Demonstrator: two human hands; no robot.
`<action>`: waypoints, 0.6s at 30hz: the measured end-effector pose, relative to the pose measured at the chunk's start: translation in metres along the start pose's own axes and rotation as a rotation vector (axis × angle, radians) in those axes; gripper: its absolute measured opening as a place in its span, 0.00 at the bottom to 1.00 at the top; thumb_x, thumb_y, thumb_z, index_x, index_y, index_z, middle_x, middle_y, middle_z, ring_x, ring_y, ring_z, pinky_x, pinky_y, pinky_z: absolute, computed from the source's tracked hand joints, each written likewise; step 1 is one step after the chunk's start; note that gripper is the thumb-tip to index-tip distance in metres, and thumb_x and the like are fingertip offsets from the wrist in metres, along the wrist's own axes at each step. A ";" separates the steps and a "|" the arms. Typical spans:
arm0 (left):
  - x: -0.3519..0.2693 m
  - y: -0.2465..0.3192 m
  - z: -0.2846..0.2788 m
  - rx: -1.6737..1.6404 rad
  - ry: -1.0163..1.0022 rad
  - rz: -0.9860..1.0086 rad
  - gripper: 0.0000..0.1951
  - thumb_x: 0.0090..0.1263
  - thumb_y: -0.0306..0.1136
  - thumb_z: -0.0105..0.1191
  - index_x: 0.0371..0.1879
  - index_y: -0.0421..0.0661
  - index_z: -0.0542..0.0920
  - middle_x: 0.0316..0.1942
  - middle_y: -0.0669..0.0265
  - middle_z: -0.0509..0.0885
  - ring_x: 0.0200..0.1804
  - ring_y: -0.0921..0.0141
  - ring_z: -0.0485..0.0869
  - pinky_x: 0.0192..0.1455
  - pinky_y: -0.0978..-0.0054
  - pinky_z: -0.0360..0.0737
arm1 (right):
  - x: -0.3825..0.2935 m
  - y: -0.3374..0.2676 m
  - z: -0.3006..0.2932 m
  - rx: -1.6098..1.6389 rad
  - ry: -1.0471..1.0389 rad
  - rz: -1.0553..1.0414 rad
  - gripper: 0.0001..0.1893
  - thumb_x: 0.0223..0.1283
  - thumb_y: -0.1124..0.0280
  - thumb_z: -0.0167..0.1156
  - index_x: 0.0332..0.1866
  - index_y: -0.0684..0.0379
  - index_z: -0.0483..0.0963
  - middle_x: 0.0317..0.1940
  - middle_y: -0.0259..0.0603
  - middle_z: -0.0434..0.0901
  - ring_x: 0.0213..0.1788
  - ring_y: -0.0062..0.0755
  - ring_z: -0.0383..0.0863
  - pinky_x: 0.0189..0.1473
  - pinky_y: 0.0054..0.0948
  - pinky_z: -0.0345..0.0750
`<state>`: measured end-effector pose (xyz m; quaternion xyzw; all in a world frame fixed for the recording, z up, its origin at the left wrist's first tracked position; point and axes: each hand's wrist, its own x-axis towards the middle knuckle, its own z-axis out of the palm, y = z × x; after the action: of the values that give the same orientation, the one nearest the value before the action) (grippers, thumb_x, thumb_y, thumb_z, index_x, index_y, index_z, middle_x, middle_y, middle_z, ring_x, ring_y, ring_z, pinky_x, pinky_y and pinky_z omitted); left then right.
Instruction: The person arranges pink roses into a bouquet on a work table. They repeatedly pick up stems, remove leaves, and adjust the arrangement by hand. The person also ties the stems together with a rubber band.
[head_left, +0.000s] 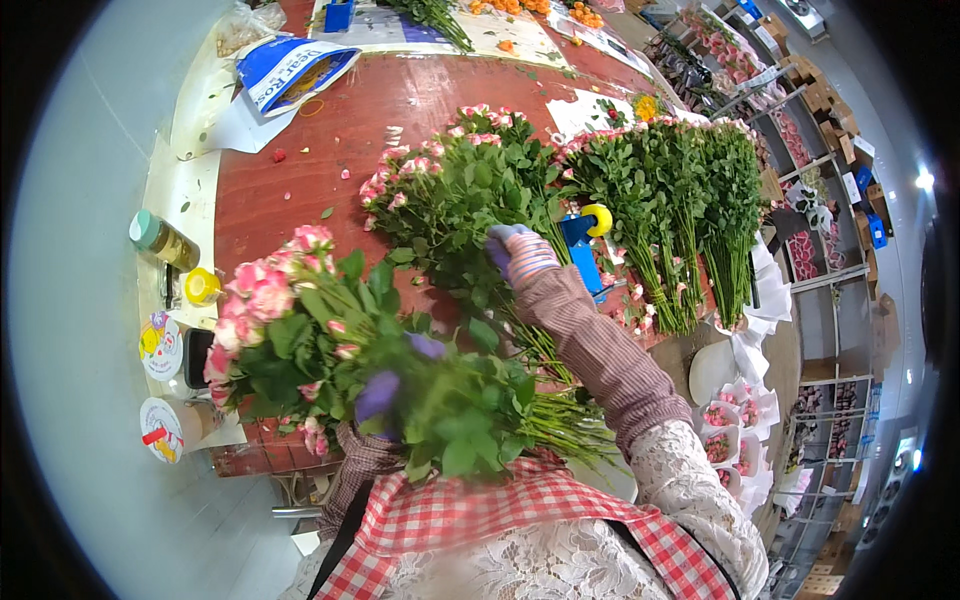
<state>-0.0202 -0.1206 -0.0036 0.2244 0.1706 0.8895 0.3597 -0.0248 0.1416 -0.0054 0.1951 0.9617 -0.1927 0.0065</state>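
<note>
My left hand (382, 394), in a purple glove, is wrapped around a bunch of pink-and-white spray roses (262, 300) held against my front. Leaves blur over part of that hand, and the cut stems (570, 427) point to the right. My right hand (521, 255), in a striped glove with purple fingers, reaches into a heap of leafy spray roses (465, 180) on the red table (285, 191). Its fingers curl among the leaves; the tips are hidden, so a grip on a stem cannot be made out.
A blue tool with a yellow roller (598, 220) stands right of my right hand. Further right lie more rose bunches (660, 217). Along the left edge are a jar (165, 240), yellow tape (202, 286) and lidded cups (161, 429). A blue-and-white bag (292, 71) holds rubber bands.
</note>
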 end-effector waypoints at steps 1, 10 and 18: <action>-0.004 0.003 -0.001 -0.075 0.026 -0.013 0.27 0.53 0.43 0.49 0.52 0.42 0.66 0.43 0.66 0.69 0.49 0.66 0.68 0.61 0.61 0.60 | 0.007 -0.009 0.005 -0.237 -0.010 -0.032 0.12 0.54 0.67 0.58 0.43 0.57 0.72 0.40 0.46 0.76 0.44 0.44 0.76 0.47 0.39 0.74; -0.005 -0.009 -0.036 -0.057 0.135 0.158 0.25 0.51 0.44 0.54 0.45 0.42 0.68 0.38 0.65 0.70 0.43 0.66 0.68 0.53 0.64 0.62 | 0.026 0.011 0.004 -0.328 -0.078 0.150 0.13 0.54 0.65 0.59 0.42 0.59 0.71 0.41 0.52 0.74 0.44 0.51 0.75 0.45 0.42 0.73; 0.006 -0.028 -0.046 -0.451 -0.030 0.007 0.28 0.52 0.45 0.55 0.48 0.39 0.67 0.42 0.59 0.72 0.46 0.65 0.70 0.58 0.60 0.62 | 0.009 0.024 -0.044 0.289 0.028 0.311 0.13 0.55 0.67 0.62 0.43 0.59 0.71 0.27 0.35 0.76 0.29 0.24 0.73 0.32 0.27 0.72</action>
<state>-0.0320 -0.1034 -0.0537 0.1522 -0.0386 0.9028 0.4003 -0.0213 0.1819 0.0261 0.3427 0.8823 -0.3226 -0.0050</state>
